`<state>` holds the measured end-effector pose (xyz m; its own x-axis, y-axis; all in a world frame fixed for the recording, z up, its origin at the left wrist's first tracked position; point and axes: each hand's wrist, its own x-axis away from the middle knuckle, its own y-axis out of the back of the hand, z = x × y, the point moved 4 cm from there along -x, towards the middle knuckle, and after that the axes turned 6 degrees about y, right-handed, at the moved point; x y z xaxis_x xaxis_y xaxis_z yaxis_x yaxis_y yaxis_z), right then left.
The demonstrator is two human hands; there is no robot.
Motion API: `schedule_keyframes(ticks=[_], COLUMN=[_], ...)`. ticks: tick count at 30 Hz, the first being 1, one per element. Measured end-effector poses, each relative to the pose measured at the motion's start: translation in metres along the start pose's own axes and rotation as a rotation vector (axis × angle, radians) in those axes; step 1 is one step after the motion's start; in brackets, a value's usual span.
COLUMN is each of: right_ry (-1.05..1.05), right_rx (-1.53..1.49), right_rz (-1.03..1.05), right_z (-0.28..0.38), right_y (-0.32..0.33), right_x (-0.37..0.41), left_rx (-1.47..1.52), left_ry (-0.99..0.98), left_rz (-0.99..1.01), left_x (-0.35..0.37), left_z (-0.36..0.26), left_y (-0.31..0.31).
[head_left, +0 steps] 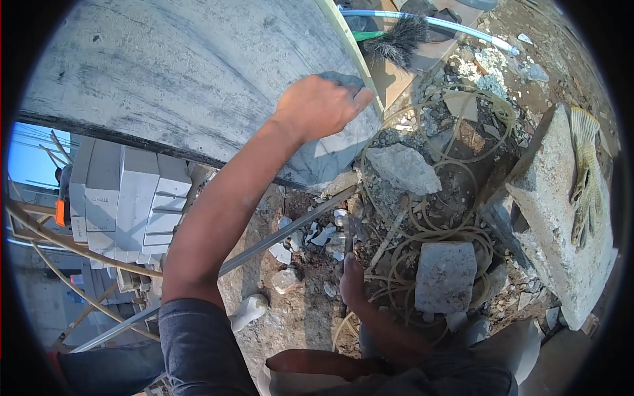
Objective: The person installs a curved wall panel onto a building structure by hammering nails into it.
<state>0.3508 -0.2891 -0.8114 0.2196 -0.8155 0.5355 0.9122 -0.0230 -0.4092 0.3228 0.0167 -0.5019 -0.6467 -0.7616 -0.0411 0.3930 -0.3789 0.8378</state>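
My left hand is closed over the large grey slab, by the pale strip along its edge. One digit reaches to the strip; what the curled fingers hold is hidden. Lower down, my right hand is wrapped round the handle of a small hammer, whose head points up. Stone chips and white shards lie beside the hammer. A metal bar runs diagonally below the slab, between my arms.
Thin hose coils over the rubble around a square block. A glove hangs on a big stone slab at right. Pale blocks are stacked at left. A black brush and blue pipe lie above.
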Motion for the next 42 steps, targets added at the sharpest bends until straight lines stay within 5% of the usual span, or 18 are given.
schedule_keyframes(ticks=[2,4,7,9,15,19,23,26,31,39,42], right_ry=[-0.025,-0.015,0.21,-0.079,-0.125,0.277,0.23,-0.019,0.241,0.426,0.591], right_rx=[-0.441,-0.542,-0.866,-0.711,-0.583,-0.89,-0.844,-0.617,-0.238,1.213,1.253], right_rz=[-0.003,-0.105,-0.146,-0.174,-0.036,-0.262,-0.338,-0.165,-0.053,0.57,0.555], right_z=[0.0,0.013,0.04,0.02,0.054,0.107,0.125,0.122,0.074,0.077,0.095], right_y=[-0.002,-0.017,-0.058,-0.1,-0.063,-0.03,-0.036,-0.028,-0.002,-0.005,-0.025], right_x=[0.004,0.008,-0.001,-0.044,-0.051,-0.068,-0.118,-0.132,-0.069,-0.008,-0.033], left_rx=[0.016,-0.004,-0.056,-0.074,-0.062,-0.085,-0.114,-0.14,-0.167,-0.18,-0.176], left_ry=[-0.014,-0.034,-0.051,-0.024,-0.059,-0.056,-0.028,-0.034,-0.03,-0.06,-0.044], left_rz=[-0.017,0.004,0.047,0.072,-0.036,-0.047,0.011,-0.019,0.007,-0.104,-0.055], left_x=[-0.001,-0.001,-0.013,-0.011,-0.012,-0.011,-0.015,-0.015,-0.015,-0.013,-0.013], left_z=[-0.001,-0.002,-0.004,-0.008,-0.005,-0.005,-0.005,-0.005,-0.003,-0.004,-0.006], left_y=[0.0,0.0,-0.004,-0.007,-0.004,-0.007,-0.005,-0.006,-0.003,-0.015,-0.007])
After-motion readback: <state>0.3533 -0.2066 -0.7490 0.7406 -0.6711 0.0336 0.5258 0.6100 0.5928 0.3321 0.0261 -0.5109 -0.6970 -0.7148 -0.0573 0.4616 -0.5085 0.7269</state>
